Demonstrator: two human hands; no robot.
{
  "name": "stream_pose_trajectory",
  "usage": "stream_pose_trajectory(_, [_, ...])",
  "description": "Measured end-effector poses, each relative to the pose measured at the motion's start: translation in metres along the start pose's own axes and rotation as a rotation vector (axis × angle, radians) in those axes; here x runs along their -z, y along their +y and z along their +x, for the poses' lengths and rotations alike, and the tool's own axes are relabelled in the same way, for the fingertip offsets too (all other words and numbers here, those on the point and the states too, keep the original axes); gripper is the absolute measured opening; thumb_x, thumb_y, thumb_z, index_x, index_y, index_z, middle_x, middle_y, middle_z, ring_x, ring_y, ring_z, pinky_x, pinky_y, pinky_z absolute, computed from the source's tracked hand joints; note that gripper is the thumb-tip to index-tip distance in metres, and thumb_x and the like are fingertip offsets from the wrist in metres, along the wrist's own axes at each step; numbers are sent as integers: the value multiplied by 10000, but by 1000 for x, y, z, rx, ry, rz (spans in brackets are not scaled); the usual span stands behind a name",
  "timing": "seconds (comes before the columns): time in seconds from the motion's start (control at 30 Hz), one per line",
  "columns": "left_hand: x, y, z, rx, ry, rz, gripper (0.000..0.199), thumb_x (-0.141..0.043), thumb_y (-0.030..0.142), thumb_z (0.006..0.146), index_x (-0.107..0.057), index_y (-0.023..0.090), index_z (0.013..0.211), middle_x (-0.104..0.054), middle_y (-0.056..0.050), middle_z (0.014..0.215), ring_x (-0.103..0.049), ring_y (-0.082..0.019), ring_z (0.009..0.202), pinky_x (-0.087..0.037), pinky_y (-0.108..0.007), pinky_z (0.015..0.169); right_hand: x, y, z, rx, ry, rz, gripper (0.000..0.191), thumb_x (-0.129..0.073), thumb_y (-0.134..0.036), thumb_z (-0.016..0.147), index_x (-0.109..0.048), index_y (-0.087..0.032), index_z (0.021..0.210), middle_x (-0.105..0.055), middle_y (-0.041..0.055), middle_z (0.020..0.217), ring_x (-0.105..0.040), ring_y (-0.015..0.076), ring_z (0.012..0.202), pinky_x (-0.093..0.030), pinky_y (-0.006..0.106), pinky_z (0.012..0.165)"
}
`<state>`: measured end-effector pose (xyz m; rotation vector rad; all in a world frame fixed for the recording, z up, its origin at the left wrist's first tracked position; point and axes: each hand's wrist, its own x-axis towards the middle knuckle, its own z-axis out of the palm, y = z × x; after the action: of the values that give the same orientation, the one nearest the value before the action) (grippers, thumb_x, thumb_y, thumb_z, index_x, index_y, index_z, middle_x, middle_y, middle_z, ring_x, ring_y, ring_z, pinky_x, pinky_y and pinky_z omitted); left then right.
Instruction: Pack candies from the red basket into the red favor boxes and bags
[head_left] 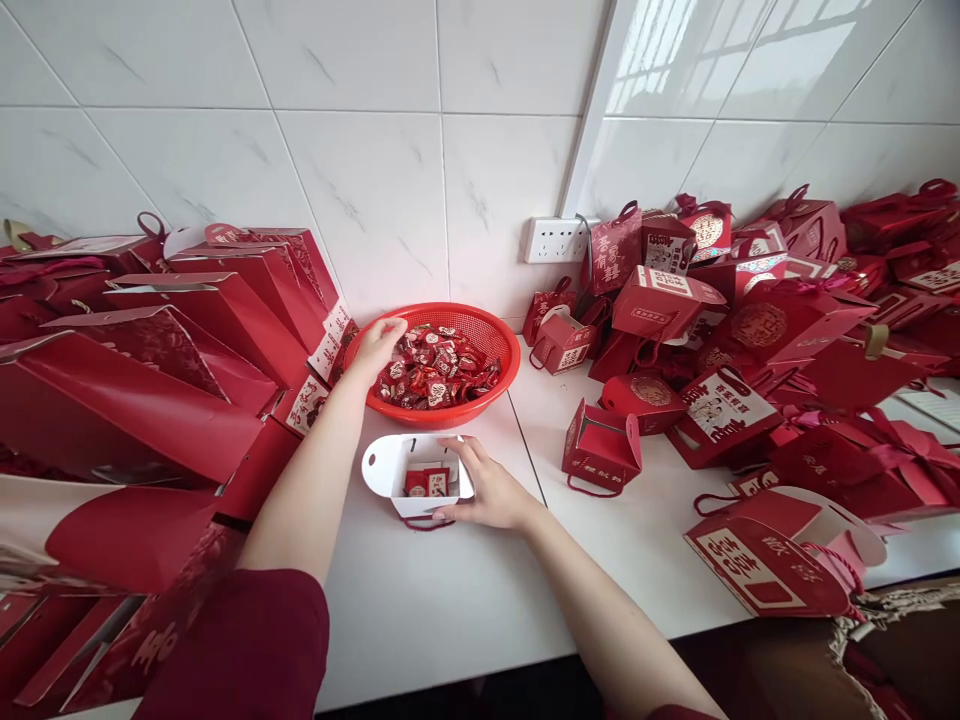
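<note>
A small white-lined candy box (pixel 396 507) stands on the counter with its flaps raised. Inside it lie a few red wrapped pieces (pixel 427 484), and a dark red cord handle shows at its front. My right hand (pixel 491 488) grips the box's right side, thumb at the front and fingers over the edge. Behind it, a red plastic basket (pixel 501 335) holds many red wrapped candies (pixel 442 370). Over the basket's left rim, my left hand (pixel 377 348) has its fingers curled together; whatever they hold is hidden.
To the left, red gift boxes (pixel 150 375) are packed in leaning rows. More finished-looking red boxes (pixel 772 330) pile up on the right, with one open small box (pixel 602 447) apart from them. A white socket strip (pixel 556 240) sits against the tiled wall.
</note>
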<state>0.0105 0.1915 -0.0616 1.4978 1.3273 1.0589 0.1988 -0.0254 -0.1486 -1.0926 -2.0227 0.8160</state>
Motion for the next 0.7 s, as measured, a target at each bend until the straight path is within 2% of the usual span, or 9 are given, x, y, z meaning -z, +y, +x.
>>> stream_pose_trajectory(0.07, [1, 4, -15, -16, -8, -155, 429, -444, 514, 936, -503, 260, 1277, -689, -71, 1124, -690, -160, 857, -548, -272, 728, -1, 1, 0, 6, 2, 0, 944, -769, -547, 677, -288, -277, 1442, -402, 111, 1370, -519, 260, 1203, -453, 398, 999])
stream_pose_trajectory(0.17, [3, 9, -47, 89, -42, -558, 442, -320, 498, 978, -487, 183, 1241, -691, -132, 1106, -696, -200, 931, -565, -291, 718, -2, 1, -1, 19, 7, -9, 921, -755, -543, 698, -291, -267, 1445, -404, 118, 1365, -505, 260, 1217, -448, 398, 1003])
stream_pose_trajectory(0.27, [2, 11, -89, 141, -94, -756, 305, -452, 369, 958, -515, 135, 1144, -678, -161, 1135, -671, -213, 1046, -566, -287, 822, -4, 2, -3, 31, 8, -15, 913, -754, -534, 704, -298, -258, 1446, -399, 126, 1372, -497, 265, 1227, -440, 404, 1012])
stream_pose_trajectory(0.3, [2, 9, -104, 118, -121, -754, 274, -520, 280, 928, -508, 143, 1165, -671, -151, 1163, -662, -210, 1072, -555, -290, 869, -5, 2, -4, 34, 9, -14, 912, -755, -529, 706, -298, -259, 1448, -397, 126, 1374, -492, 267, 1232, -437, 407, 1017])
stream_pose_trajectory(0.37, [1, 4, -133, 24, -178, -703, 409, -597, 189, 876, -464, 192, 1263, -626, -130, 1265, -646, -215, 1112, -526, -332, 954, -6, 2, -6, 40, 16, -9, 907, -752, -519, 714, -290, -266, 1453, -397, 123, 1375, -479, 268, 1249, -426, 414, 1030])
stream_pose_trajectory(0.47, [3, -13, -167, -196, -173, -531, 540, -654, 244, 854, -420, 271, 1339, -504, -126, 1420, -628, -244, 1145, -492, -426, 1012, -7, 1, -8, 34, 17, -1, 899, -742, -514, 729, -273, -281, 1460, -397, 116, 1380, -473, 265, 1258, -419, 419, 1040])
stream_pose_trajectory(0.57, [5, -35, -185, -332, -57, -368, 545, -697, 260, 822, -455, 250, 1311, -524, -142, 1391, -628, -263, 1144, -493, -445, 1014, -7, 0, -8, 28, 11, -12, 906, -744, -521, 725, -270, -288, 1461, -406, 115, 1375, -483, 270, 1244, -434, 422, 1024])
stream_pose_trajectory(0.63, [4, -49, -191, -348, -14, -337, 573, -717, 250, 803, -452, 243, 1310, -574, -141, 1332, -649, -267, 1108, -517, -438, 987, -7, 1, -8, 34, 14, -23, 914, -751, -522, 716, -273, -288, 1459, -409, 115, 1373, -493, 271, 1231, -442, 421, 1016])
stream_pose_trajectory(0.7, [2, -58, -195, -331, -23, -341, 585, -718, 249, 802, -443, 243, 1319, -597, -139, 1304, -669, -264, 1068, -534, -430, 967, -7, 2, -8, 40, 14, -37, 917, -752, -525, 714, -273, -284, 1457, -408, 117, 1374, -498, 270, 1226, -449, 419, 1011])
